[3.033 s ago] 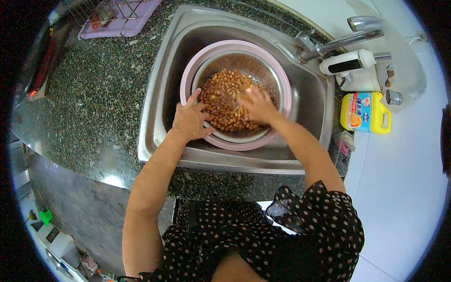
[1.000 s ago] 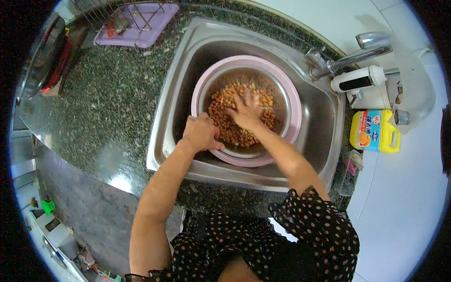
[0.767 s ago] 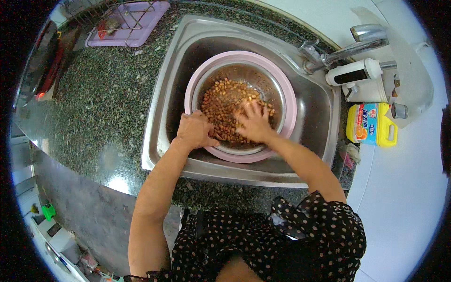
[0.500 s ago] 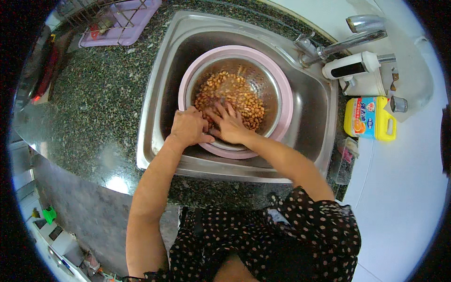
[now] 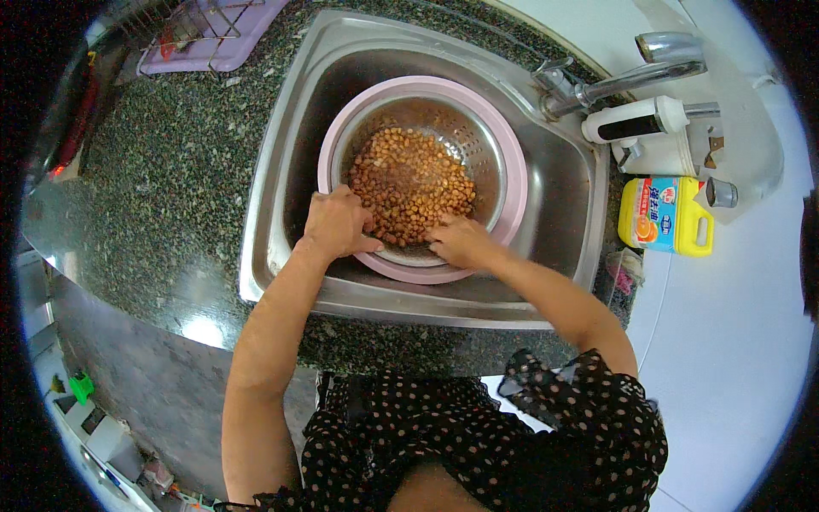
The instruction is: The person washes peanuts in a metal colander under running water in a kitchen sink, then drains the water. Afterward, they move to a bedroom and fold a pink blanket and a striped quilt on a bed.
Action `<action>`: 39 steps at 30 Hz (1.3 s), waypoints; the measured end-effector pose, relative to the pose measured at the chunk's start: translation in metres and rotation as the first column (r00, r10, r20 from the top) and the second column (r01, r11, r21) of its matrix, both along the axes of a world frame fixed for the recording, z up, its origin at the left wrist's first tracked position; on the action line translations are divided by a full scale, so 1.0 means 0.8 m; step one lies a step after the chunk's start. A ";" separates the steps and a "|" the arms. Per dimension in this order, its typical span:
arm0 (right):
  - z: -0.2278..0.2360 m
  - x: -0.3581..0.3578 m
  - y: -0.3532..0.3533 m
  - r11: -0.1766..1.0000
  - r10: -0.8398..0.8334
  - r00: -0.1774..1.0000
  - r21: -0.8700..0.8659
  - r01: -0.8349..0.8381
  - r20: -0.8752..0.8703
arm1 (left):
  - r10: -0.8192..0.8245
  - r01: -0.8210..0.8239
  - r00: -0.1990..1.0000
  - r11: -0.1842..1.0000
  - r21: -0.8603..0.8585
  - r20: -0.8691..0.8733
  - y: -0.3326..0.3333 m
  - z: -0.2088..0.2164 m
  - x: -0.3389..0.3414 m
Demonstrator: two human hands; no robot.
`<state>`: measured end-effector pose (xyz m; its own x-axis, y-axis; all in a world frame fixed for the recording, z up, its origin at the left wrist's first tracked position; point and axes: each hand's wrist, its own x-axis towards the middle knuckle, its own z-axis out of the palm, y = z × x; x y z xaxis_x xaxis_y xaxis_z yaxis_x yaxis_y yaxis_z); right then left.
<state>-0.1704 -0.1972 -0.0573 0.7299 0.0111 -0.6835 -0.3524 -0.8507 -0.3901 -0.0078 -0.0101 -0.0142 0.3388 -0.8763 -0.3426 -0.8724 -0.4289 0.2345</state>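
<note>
A stainless steel colander [image 5: 488, 183] with small holes in its wall sits inside a pink basin [image 5: 514, 183]. Small brown beans or nuts [image 5: 409, 175] lie in the colander under what looks like water; their exact kind I cannot tell. At the near left, my left hand [image 5: 339, 224] grips the colander's rim, thumb toward the inside and fingers bent. My right hand [image 5: 463, 242] is at the near right side of the colander, its fingers curled at the edge of the beans. Whether any beans are within those fingers is hidden.
The basin stands in a steel sink [image 5: 559, 213] with a faucet [image 5: 597, 88] at its far right corner. A yellow jug [image 5: 665, 215] is to the right. Speckled dark stone counter [image 5: 171, 188] surrounds the sink, with a purple tray and wire rack [image 5: 226, 43] at the far left.
My right hand has drawn back toward the near right side of the colander, its spread fingers now curled. My left hand stays on the rim. The whole view has shifted slightly.
</note>
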 end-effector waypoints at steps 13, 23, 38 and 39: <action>-0.004 0.026 0.011 0.992 0.053 0.997 -0.119 -0.046 0.056 | -0.010 0.010 1.000 1.000 -0.022 -0.004 0.005 -0.004 0.002; -0.023 0.029 0.013 0.975 0.182 0.949 -0.175 -0.140 0.256 | -0.011 0.010 1.000 0.999 -0.054 -0.014 0.005 -0.010 0.001; -0.070 0.094 -0.032 0.917 -0.272 0.847 -0.143 0.372 0.457 | -0.026 0.027 1.000 0.999 -0.039 0.009 -0.005 -0.003 0.006; -0.063 0.124 -0.010 0.896 -0.299 0.857 -0.184 0.403 0.420 | -0.026 0.028 0.999 0.999 -0.047 0.024 -0.006 -0.007 0.006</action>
<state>-0.0713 -0.2055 -0.1078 0.8497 -0.4318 -0.3025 -0.5193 -0.7846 -0.3387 -0.0029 -0.0147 -0.0199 0.3224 -0.9001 -0.2931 -0.8890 -0.3942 0.2328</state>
